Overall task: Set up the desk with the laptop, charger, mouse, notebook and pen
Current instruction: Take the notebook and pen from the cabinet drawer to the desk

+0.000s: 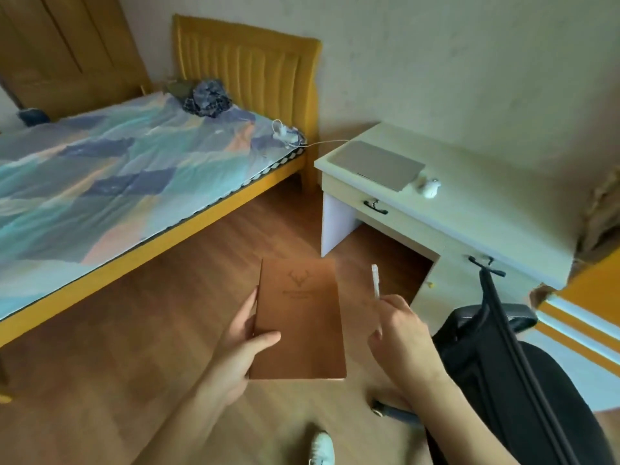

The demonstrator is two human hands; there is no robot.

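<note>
My left hand (240, 344) grips a brown notebook (302, 327) with a deer emblem by its left edge, held flat over the floor. A white pen (375, 280) points up from my right hand (399, 333), which is closed around its lower end. On the pale desk (476, 196) at the right lies a closed grey laptop (377, 164), with a white mouse (430, 187) just to its right. A white charger (283, 133) rests on the bed corner, and its cable (327, 142) runs across to the laptop.
A bed (100, 169) with a patterned cover and yellow frame fills the left. A black office chair (496, 364) with a black bag on it stands at the lower right, in front of the desk's drawers. Wooden floor lies between bed and desk.
</note>
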